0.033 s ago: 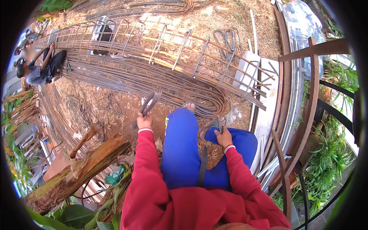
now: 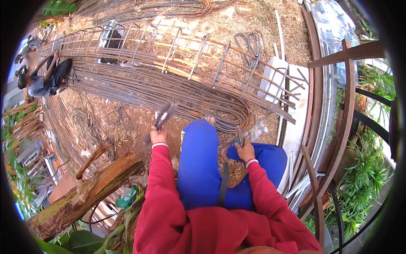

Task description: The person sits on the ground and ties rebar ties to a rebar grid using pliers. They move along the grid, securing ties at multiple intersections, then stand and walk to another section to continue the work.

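Left hand (image 2: 158, 136) is closed around a bundle of thin steel wire pieces (image 2: 163, 118); the bundle sticks up and forward out of the fist, over the straw-covered ground (image 2: 105, 122). Right hand (image 2: 245, 150) is gripped on a small metal tool or short wire ends (image 2: 240, 136), too small to tell which, resting on the right knee. Both arms are in red sleeves, legs in blue trousers (image 2: 198, 169), left leg stretched forward with a bare foot touching the rebar.

Just ahead of the foot: a pile of long curved rebar (image 2: 169, 97) lying on the ground. Behind it, a long rebar cage with stirrups (image 2: 182, 51), running left to right. Bent stirrup loops (image 2: 251, 46) lie near its right end. A log (image 2: 93, 186) lies lower left. Another person (image 2: 44, 80) crouches far left by the cage end.
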A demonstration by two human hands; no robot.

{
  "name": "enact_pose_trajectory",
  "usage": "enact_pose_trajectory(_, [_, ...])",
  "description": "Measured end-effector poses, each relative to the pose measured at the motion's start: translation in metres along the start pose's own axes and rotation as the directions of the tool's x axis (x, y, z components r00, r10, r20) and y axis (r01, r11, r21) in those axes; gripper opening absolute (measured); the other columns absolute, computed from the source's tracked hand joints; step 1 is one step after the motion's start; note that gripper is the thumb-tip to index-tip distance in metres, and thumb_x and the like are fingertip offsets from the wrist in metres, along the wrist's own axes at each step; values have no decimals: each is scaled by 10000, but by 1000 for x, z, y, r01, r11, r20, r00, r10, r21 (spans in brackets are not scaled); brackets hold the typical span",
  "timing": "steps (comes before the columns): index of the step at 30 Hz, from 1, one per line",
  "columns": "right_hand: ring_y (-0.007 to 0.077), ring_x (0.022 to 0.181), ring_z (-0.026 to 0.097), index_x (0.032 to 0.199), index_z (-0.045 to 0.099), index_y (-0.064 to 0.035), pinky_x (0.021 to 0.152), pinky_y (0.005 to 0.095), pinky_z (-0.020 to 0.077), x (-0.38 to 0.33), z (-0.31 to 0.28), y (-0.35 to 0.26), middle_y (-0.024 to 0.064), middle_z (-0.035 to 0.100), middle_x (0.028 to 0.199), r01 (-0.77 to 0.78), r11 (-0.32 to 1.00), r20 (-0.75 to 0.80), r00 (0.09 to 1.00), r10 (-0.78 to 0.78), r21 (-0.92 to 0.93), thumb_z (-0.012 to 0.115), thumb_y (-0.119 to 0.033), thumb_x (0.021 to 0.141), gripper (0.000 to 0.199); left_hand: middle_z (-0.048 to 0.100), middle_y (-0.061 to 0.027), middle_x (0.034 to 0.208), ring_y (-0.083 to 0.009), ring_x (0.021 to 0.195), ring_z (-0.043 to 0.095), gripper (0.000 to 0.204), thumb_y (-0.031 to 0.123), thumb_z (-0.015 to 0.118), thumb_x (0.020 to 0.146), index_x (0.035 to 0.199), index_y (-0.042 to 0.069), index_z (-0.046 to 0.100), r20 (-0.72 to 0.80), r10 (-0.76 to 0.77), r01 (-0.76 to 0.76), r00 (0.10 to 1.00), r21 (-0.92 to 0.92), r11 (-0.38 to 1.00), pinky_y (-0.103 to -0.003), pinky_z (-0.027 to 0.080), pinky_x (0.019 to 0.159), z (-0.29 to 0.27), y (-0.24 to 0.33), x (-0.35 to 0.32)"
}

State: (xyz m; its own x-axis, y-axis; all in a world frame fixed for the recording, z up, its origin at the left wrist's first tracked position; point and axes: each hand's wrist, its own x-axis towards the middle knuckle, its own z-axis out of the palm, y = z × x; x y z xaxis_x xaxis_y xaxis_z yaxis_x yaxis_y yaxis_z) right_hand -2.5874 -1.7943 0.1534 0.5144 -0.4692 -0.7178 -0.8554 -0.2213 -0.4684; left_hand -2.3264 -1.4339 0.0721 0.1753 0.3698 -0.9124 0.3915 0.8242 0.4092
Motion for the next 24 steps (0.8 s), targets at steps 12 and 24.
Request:
enact_pose_trajectory(12, [385,952,597,1024,612,-11,872,444,477,154,69,-29,214,602,992,422,871,-79,888,-454,-252,733,-175,795,307,645,-82,942,-230,809,610,299,246,461,1039,1100,-17,590,528,50,-517,848,803,297,-360,534,755,17,-103,225])
enact_pose_trajectory(24, [356,1069,598,1126,661,-32,946,435,454,147,-162,12,149,670,1071,156,922,-277,924,-263,-355,733,-170,809,353,638,-74,916,-189,767,605,250,194,496,1025,1085,-29,593,782,30,-737,622,598,-314,-315,533,711,54,-48,184])
